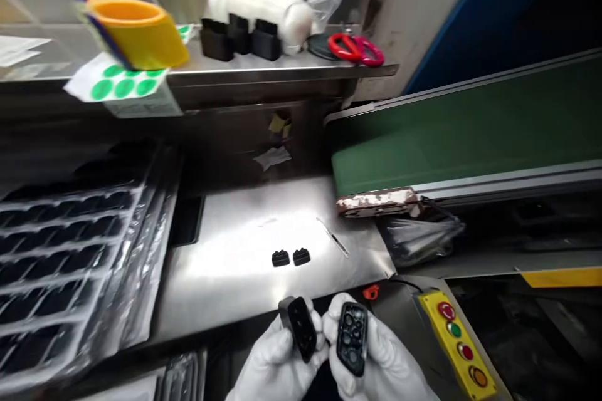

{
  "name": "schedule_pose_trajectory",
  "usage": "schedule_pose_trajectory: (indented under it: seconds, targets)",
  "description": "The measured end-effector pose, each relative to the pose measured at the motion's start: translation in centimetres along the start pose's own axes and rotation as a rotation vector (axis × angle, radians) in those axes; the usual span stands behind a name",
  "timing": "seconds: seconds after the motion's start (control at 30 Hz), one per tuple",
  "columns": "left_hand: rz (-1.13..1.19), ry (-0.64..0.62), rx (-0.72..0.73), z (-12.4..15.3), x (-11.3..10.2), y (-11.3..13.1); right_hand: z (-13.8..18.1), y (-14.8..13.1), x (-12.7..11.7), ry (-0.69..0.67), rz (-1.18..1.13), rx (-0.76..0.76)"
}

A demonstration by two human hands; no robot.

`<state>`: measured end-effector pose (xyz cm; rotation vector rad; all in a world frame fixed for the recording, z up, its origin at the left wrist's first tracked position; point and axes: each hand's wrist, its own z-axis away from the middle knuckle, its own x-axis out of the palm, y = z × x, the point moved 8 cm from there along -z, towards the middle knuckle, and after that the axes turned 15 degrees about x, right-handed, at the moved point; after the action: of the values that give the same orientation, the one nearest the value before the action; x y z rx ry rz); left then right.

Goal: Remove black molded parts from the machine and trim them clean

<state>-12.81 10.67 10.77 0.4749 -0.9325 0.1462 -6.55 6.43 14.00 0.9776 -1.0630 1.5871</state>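
Observation:
Both my hands wear white gloves and meet near the front edge of the steel bench [226, 288]. My left hand [277, 357] is closed around a black plastic housing [301, 329], its long face tilted toward me. In my right hand [376, 351] I grip a black plastic cover [352, 338] with several round recesses on its visible face. The two parts are apart. Beyond my hands, two small black connector-like pieces [281, 257] [301, 256] lie side by side on the bench. A thin pen-like tool [333, 238] rests to their right.
Stacked trays [136, 263] of black parts stand at the left. A green conveyor belt [461, 131] runs along the right, above a yellow button box [458, 344]. The shelf [282, 69] holds a yellow container [141, 31], black pieces [239, 37] and red-handled scissors [355, 50].

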Motion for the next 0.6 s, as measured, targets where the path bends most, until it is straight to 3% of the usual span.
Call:
schedule_pose_trajectory:
  seconds: [0.13,0.33,0.6]
  targets:
    - [0.148,-0.093,0.016,1.9,-2.2,1.5,-0.9,3.1,1.8,-0.027,0.022,0.037]
    - [0.204,-0.207,-0.017,4.0,-1.7,1.0,-0.5,5.2,2.8,-0.044,0.007,0.069]
    - [0.160,-0.093,-0.097,5.2,-0.9,-2.2,2.9,5.1,1.4,0.087,0.092,0.080]
